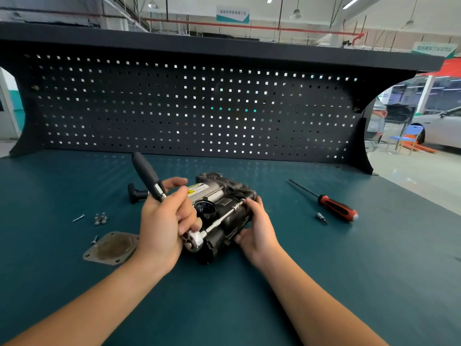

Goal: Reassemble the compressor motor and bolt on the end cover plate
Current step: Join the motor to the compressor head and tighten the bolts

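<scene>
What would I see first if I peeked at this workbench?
Two hands in the middle: the left hand grips a ratchet wrench, the right hand holds the black compressor motor. A red screwdriver lies off to the right, and the end cover plate waits on the left, not yet bolted on.

1 view only, from a wide-angle camera on the person's head. It faces forward and down across the bench (324, 270) toward the pegboard (189, 108), whose shelf bows with the lens. The left hand (164, 221) and right hand (259, 228) sit near the lens at centre, on the compressor (224, 203). Forearms enter from the bottom corners. Ceiling (311, 11) fills the top edge.
</scene>
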{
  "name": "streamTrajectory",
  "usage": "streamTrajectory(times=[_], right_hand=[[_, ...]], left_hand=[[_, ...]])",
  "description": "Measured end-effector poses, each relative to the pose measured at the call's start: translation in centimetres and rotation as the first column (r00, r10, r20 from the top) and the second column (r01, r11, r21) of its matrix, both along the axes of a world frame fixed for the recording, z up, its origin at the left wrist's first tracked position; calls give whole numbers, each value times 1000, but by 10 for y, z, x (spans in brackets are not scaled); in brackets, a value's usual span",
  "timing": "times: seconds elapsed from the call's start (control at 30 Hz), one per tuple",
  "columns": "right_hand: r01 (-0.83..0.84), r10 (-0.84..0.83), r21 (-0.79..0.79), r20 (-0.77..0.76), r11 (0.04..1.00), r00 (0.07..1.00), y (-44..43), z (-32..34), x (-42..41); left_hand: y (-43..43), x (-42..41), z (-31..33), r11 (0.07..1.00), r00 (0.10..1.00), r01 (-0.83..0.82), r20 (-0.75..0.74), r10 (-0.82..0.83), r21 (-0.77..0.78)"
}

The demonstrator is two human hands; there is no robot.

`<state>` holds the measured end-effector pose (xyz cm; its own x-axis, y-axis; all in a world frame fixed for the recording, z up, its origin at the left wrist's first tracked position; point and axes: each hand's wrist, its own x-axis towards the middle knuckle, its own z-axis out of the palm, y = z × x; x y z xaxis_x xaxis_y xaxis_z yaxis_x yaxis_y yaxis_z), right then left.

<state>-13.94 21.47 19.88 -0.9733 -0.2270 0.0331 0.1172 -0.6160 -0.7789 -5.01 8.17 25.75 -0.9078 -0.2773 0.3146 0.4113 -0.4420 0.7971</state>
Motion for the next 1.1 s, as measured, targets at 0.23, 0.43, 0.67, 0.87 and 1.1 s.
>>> streamTrajectory(times=[0.23,0.43,0.67,0.87,1.1], right_hand=[[34,-37,63,40,997,999,5,-3,-3],[42,-40,149,-21,988,999,4,2,-6],[81,-78,176,-23,981,997,3,3,-5],[85,-81,243,-28,966,996,7,5,-7],[463,-222,812,-408,354,885,30,17,-4]], left_hand=[[15,3,6,931,991,47,-100,-89,-363],[8,4,12,731,958,-3,-212,-194,-682],[1,9,24,384,931,-13,-152,-333,-923],[-42,12,30,973,975,196,79,-206,119],[-95,29,-5,967,865,234,432,-253,99]])
